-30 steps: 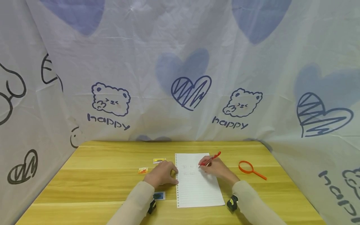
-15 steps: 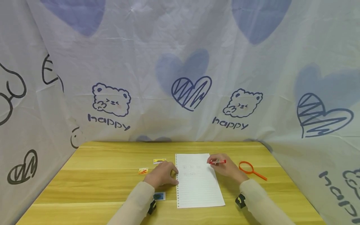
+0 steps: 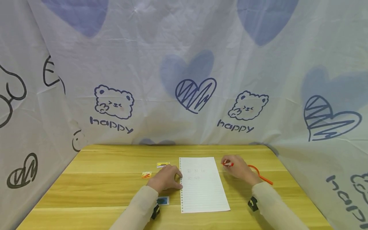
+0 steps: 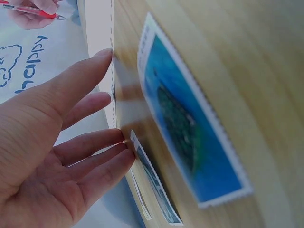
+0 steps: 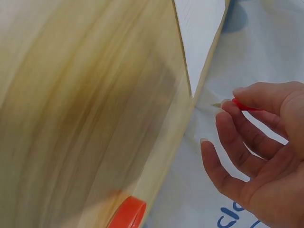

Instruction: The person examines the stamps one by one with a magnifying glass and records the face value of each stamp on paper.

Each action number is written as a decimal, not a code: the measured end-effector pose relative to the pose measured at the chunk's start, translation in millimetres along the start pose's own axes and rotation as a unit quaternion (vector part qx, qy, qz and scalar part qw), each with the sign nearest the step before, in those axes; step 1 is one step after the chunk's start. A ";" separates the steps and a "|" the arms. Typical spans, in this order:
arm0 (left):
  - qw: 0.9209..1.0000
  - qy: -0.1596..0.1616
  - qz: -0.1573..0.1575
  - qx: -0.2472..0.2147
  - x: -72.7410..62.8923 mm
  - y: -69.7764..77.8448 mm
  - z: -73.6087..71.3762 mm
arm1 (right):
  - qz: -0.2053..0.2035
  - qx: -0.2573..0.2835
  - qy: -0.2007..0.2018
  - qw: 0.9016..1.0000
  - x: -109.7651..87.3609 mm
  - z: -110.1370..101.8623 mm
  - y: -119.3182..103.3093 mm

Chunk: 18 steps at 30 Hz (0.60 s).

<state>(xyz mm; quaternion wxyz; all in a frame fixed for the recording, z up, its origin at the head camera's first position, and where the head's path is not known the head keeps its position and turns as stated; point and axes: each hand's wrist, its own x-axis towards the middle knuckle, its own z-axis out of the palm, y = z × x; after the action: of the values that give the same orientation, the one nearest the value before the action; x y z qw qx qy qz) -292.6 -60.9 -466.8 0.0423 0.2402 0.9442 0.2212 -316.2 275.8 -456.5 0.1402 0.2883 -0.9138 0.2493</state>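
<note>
A lined sheet of paper (image 3: 204,195) with punched holes down its left side lies mid-table, a few faint handwritten marks on its upper lines. My left hand (image 3: 165,178) rests at that holed edge, thumb and fingers spread and relaxed. Beside it, the left wrist view gives a close look at a blue stamp (image 4: 190,128) with a dark green shape, and a second stamp (image 4: 157,185) under the fingertips. Off the sheet's upper right, my right hand (image 3: 238,167) pinches a red pen (image 3: 228,164) between thumb and fingers; its tip shows in the right wrist view.
A red-orange magnifying glass (image 3: 265,179) lies to the right, its ring partly hidden behind my right hand. Left of the paper are a yellow stamp (image 3: 162,164) and an orange-red stamp (image 3: 146,174). A printed cloth (image 3: 155,134) hangs behind the wooden table (image 3: 95,191).
My right hand has lifted the pen from the writing and moved right, past the sheet's edge toward the magnifying glass. More marks show on the upper line. The left hand stays put.
</note>
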 end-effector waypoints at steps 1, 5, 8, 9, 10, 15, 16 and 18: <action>1.000 0.000 0.001 -0.001 0.0 -0.1 0.3 | -0.006 0.006 0.007 1.000 -0.9 0.0 1.7; 1.000 0.001 0.002 -0.001 0.6 -0.6 1.0 | -0.022 0.038 0.025 0.999 -2.5 -0.7 5.8; 1.000 0.001 0.002 0.000 1.1 -0.9 1.0 | -0.024 0.046 0.025 0.998 -2.3 -2.8 5.9; 1.000 0.002 0.003 0.000 1.0 -0.7 0.9 | -0.026 0.041 0.023 0.999 -2.1 -3.7 5.7; 1.000 0.002 0.003 -0.001 1.1 -0.9 1.1 | -0.027 0.031 0.020 0.999 -2.1 -4.8 5.7; 1.000 0.000 0.004 -0.002 0.4 -0.5 1.1 | 0.012 -0.013 -0.014 1.000 -0.8 -9.6 6.2; 1.000 0.000 0.005 -0.002 0.4 -0.4 0.9 | 0.030 -0.014 -0.025 0.999 -0.7 -10.5 6.7; 1.000 -0.002 0.005 0.000 0.2 0.1 0.3 | 0.063 -0.012 -0.043 0.997 -0.7 -11.5 9.2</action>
<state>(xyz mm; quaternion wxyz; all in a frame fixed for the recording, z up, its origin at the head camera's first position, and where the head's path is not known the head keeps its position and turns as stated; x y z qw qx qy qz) -292.7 -60.6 -467.0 0.0429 0.2449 0.9430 0.2213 -319.8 288.8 -450.6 0.0884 0.2391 -0.9382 0.2341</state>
